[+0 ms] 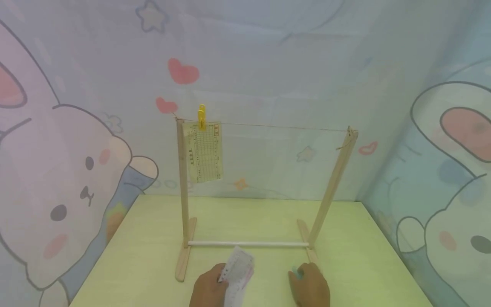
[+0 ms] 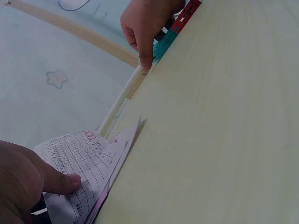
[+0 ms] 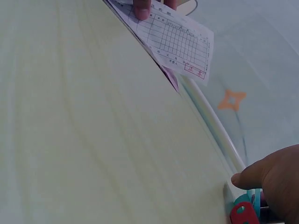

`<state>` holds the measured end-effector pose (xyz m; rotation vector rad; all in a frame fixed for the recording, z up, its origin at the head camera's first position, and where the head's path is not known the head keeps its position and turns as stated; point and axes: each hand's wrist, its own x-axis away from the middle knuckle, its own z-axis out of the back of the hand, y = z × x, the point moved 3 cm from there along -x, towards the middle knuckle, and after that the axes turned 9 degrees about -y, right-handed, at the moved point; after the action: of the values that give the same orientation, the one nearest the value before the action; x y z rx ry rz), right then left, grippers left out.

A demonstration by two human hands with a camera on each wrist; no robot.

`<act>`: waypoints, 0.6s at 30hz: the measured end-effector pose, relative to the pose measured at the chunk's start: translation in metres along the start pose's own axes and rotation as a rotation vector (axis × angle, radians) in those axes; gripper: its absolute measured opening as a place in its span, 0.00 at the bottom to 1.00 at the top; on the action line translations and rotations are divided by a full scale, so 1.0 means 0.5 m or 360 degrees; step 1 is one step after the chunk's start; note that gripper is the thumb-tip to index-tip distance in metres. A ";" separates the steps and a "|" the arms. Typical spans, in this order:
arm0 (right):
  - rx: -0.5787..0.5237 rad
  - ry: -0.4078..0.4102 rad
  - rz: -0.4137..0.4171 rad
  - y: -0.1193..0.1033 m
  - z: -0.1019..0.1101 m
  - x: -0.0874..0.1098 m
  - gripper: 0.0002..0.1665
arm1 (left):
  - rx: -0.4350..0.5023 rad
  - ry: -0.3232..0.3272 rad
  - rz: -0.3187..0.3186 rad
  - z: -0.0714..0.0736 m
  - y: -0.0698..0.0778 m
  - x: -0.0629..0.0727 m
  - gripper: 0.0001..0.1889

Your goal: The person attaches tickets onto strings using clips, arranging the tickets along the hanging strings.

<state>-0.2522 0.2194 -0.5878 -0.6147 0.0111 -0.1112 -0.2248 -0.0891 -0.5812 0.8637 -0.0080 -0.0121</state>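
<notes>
My left hand (image 1: 209, 286) grips a few printed paper slips (image 1: 238, 273), its thumb lying flat across the top sheet. That sheet carries a ruled grid and a small red box, and a pinkish sheet shows beneath it in the right wrist view. Low over the table at the right, my right hand (image 1: 311, 286) pinches a teal clip (image 1: 296, 273) between thumb and fingers. A red clip (image 3: 244, 213) lies right beside the teal one, hidden under the hand in the head view. A yellow clip (image 1: 202, 115) fastens another slip (image 1: 207, 153) to the string.
A wooden stand spans the table (image 1: 134, 256), with a left post (image 1: 183, 183), a right post (image 1: 333, 187) and a white crossbar (image 1: 249, 244) between their feet. The string (image 1: 284, 126) runs between the post tops. Behind hangs a cloth (image 1: 268, 64) with cartoon prints.
</notes>
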 end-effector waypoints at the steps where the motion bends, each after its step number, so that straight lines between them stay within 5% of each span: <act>1: 0.0000 -0.0008 0.0013 -0.004 0.001 -0.003 0.17 | 0.0010 -0.0019 -0.0014 0.001 0.001 0.001 0.21; 9: -0.0046 -0.0028 0.0070 -0.016 -0.005 -0.019 0.31 | 0.0014 -0.0086 0.0034 -0.001 0.000 0.000 0.16; 18: -0.0358 0.0044 0.0151 -0.025 0.004 -0.005 0.22 | 0.0016 -0.0090 0.0109 0.000 0.001 -0.002 0.15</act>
<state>-0.2556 0.2106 -0.5792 -0.8363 0.0800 -0.0265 -0.2257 -0.0887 -0.5806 0.8725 -0.0905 0.0276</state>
